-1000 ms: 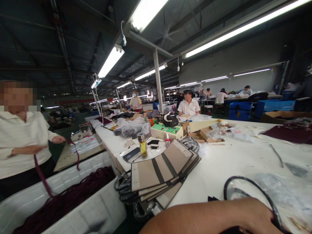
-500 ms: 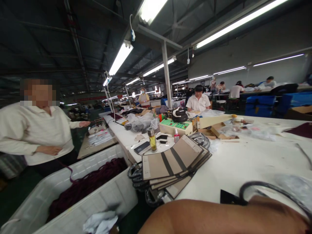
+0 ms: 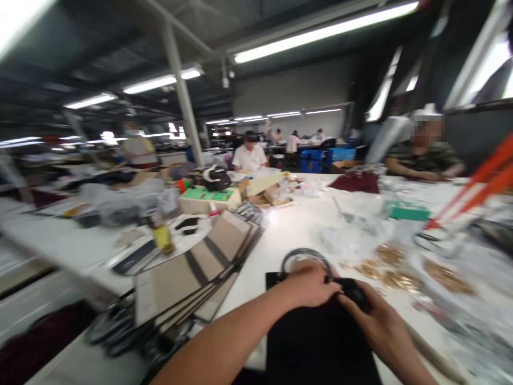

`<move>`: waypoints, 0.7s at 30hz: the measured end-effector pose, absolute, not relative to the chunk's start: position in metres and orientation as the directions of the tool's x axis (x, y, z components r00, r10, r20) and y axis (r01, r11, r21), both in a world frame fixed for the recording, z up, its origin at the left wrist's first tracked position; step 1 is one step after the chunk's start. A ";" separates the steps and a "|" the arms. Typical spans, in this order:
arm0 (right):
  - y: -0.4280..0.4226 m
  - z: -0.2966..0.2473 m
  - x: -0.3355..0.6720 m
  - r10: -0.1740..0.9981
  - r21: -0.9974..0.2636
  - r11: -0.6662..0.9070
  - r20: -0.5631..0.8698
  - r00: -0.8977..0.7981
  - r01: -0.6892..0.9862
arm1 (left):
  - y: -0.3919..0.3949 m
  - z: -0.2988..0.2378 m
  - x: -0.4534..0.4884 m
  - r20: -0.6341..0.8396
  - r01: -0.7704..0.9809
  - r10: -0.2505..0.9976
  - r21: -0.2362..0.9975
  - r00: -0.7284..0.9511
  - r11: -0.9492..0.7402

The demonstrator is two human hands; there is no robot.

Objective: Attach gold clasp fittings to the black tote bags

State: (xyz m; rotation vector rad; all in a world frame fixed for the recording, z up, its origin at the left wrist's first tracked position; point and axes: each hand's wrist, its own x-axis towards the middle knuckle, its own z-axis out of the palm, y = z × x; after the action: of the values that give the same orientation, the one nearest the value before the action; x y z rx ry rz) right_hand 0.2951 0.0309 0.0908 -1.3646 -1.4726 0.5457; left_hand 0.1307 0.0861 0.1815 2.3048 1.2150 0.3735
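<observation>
A white plastic bin [image 3: 80, 355] holds dark maroon fabric [image 3: 48, 327]; my left hand [image 3: 310, 286] and right hand [image 3: 380, 318] grip a flat black panel [image 3: 316, 342] at a white table [image 3: 298, 216], under long tube lights [image 3: 326, 33].

The panel [image 3: 316, 342] is black, the stacked boards [image 3: 204, 262] tan with dark stripes.

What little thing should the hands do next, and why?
Maybe the left hand should gently nudge the handle into place: it loops up just beyond that hand, while the right hand sits by the black piece's top edge and could steady it.
</observation>
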 end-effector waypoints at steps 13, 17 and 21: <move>0.050 0.103 0.328 0.948 -0.959 0.133 0.198 0.251 0.251 | 0.081 0.134 0.092 0.665 0.612 0.638 0.332 0.387 -0.718; 0.058 0.110 0.334 0.950 -0.962 0.136 0.195 0.244 0.238 | 0.093 0.092 0.058 0.578 0.602 0.816 0.659 -0.023 -0.450; 0.067 0.112 0.332 0.973 -0.983 0.148 0.165 0.159 0.112 | 0.112 0.073 0.048 -0.005 0.263 1.000 0.965 0.002 0.005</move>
State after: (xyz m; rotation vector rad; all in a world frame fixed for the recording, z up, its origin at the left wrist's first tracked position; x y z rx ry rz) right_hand 0.3319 0.0667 0.1117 -1.2377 -1.2261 0.9210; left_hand 0.0484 0.1124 0.0731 1.3997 1.4029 1.0659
